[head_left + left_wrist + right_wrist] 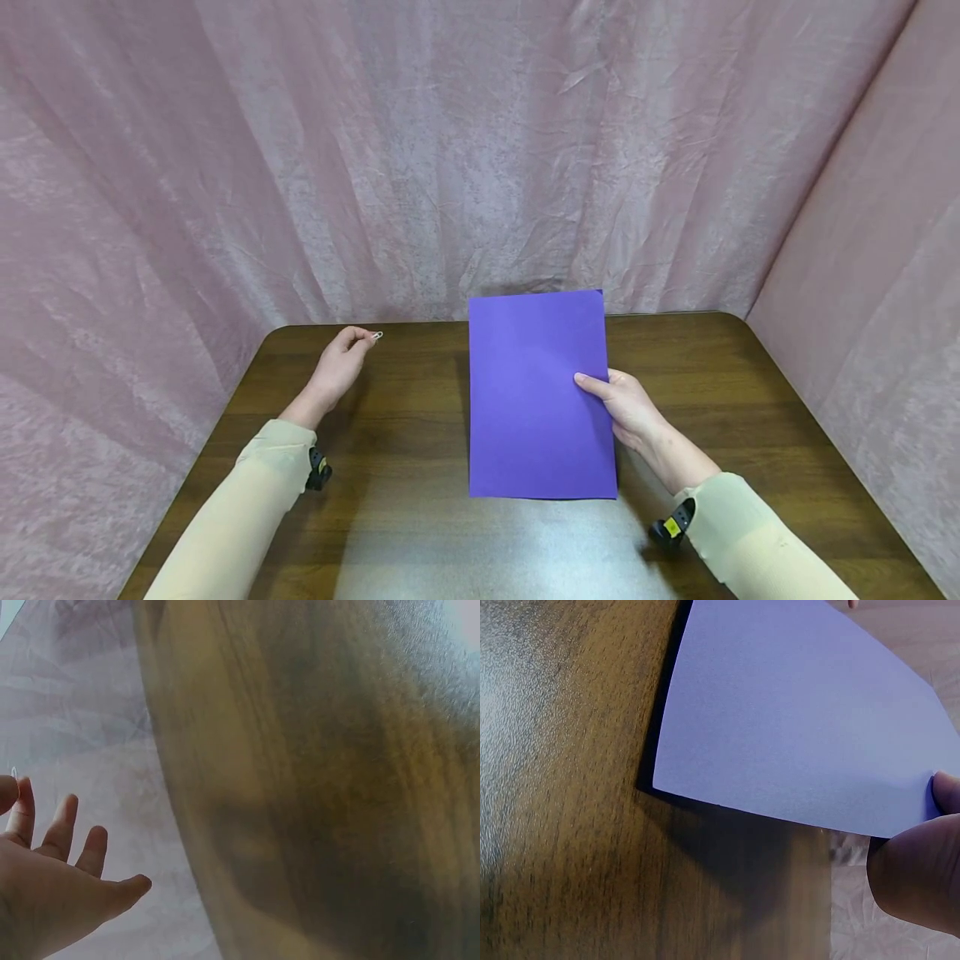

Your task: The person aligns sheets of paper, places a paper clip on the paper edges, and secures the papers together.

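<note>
A small pale paper clip (378,335) is pinched between the thumb and forefinger of my left hand (342,365), above the table's far left part. In the left wrist view, the other fingers of that hand (60,877) spread apart, and only a thin bit of the clip (13,772) shows at the fingertips. My right hand (632,408) grips a purple sheet of paper (536,400) by its right edge, thumb on top and fingers hidden behind. The sheet (795,712) is raised off the table, casting a shadow below, in the right wrist view.
The brown wooden table (405,450) has rounded far corners. A pink velvety curtain (450,167) hangs right behind its far edge and along both sides. Light glares off the table's near middle. A black wrist device (318,469) sits on each sleeve.
</note>
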A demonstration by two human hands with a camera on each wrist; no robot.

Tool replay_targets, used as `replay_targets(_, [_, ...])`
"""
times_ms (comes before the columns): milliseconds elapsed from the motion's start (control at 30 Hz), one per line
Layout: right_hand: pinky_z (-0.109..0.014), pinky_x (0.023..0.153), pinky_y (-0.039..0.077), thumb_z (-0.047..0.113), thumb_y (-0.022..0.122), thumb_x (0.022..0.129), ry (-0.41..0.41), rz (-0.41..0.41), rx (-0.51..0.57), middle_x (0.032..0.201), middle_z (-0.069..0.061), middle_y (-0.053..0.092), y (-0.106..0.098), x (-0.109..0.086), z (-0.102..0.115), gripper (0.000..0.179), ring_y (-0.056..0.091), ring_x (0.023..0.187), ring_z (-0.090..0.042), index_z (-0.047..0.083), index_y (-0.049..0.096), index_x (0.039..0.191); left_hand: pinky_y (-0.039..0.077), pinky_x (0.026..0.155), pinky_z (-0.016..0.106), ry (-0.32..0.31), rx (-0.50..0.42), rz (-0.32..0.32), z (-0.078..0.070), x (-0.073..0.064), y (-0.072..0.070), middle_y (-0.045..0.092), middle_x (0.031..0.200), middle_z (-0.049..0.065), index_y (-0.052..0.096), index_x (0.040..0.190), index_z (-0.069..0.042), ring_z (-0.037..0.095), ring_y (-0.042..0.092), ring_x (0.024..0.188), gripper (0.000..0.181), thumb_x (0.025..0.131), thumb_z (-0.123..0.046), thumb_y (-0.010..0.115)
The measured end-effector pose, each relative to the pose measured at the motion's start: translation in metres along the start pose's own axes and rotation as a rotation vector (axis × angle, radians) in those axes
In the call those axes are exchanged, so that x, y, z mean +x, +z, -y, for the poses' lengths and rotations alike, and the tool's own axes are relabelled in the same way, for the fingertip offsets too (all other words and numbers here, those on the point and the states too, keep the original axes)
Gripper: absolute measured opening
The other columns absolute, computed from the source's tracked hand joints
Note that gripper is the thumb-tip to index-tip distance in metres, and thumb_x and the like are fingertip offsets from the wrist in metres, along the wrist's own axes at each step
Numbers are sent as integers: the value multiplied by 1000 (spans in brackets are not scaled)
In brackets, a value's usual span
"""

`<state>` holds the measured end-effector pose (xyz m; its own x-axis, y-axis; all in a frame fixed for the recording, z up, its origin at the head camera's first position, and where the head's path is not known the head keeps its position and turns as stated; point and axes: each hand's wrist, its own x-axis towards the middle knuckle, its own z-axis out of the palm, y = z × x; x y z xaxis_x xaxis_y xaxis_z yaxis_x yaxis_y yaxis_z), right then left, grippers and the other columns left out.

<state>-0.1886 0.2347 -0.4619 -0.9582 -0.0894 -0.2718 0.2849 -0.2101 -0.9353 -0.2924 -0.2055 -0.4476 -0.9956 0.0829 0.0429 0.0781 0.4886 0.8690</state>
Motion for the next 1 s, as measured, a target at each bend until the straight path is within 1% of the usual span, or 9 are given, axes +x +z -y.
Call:
replay_targets(67, [-35, 67, 60, 17, 63, 103, 1, 1, -2, 84, -5, 75, 0, 0, 0, 8, 74, 75, -19, 11, 68, 100, 40, 93, 43, 9, 19, 22, -2, 0, -2, 54, 132, 19, 56, 126, -2, 32, 48, 112, 40, 109, -36, 48])
replay_targets(133, [-35, 67, 60, 17, 63, 103, 1, -1, -6, 84, -5, 75, 0, 1, 1, 8, 74, 75, -19, 11, 68, 100, 40, 101, 49, 28, 61, 56, -5, 0, -5, 53, 139, 17, 56, 130, -3, 32, 48, 124, 43, 109, -41, 47])
replay_targets(267, [-35, 67, 60, 17, 64, 103, 0, -7, -13, 83, -5, 75, 0, 2, 1, 9, 73, 75, -19, 12, 69, 99, 37, 111, 56, 75, 100, 97, -12, 0, -8, 54, 145, 11, 62, 129, -5, 33, 44, 139, 48, 106, -46, 54])
replay_targets(333, [-35, 66, 60, 17, 64, 103, -2, -9, -13, 83, -4, 75, -1, 2, 1, 9, 73, 74, -18, 12, 69, 98, 38, 111, 55, 82, 84, 88, -17, 1, -8, 58, 144, 10, 67, 124, -5, 31, 44, 140, 45, 103, -45, 61])
replay_targets(400, [-35, 67, 60, 17, 64, 103, -6, -6, -9, 83, -4, 75, -2, 2, 1, 9, 73, 75, -18, 12, 69, 98, 39, 111, 52, 80, 34, 66, -20, 2, -7, 61, 140, 12, 71, 119, -4, 30, 46, 139, 42, 100, -41, 68])
replay_targets(533, [-35, 69, 60, 17, 64, 103, -29, 10, 27, 86, -3, 75, -3, 1, 2, 6, 73, 77, -18, 14, 68, 102, 40, 110, 48, 45, -59, 35, -27, 2, -6, 62, 138, 15, 73, 115, -3, 28, 51, 134, 39, 96, -36, 73])
replay_targets(633, [-34, 70, 60, 17, 65, 103, -57, 15, 50, 87, -2, 75, -3, 0, 0, 4, 73, 78, -17, 15, 68, 103, 41, 109, 49, 15, -86, 37, -31, 0, -7, 62, 138, 12, 71, 116, -2, 28, 51, 132, 39, 97, -37, 72])
replay_targets(800, [-33, 69, 60, 17, 65, 103, -95, 6, 40, 86, -1, 75, -4, 0, -3, 3, 72, 78, -16, 16, 67, 103, 40, 108, 49, -10, -86, 41, -31, -3, -9, 60, 140, 9, 67, 123, -1, 29, 50, 132, 44, 100, -39, 67])
replay_targets(1000, [-34, 69, 60, 16, 63, 104, -112, -6, 42, 87, -1, 75, -6, -1, -7, 5, 73, 77, -16, 15, 67, 104, 39, 104, 45, 36, -75, 2, -30, -4, -8, 55, 139, 13, 61, 124, 0, 30, 49, 125, 40, 106, -36, 57])
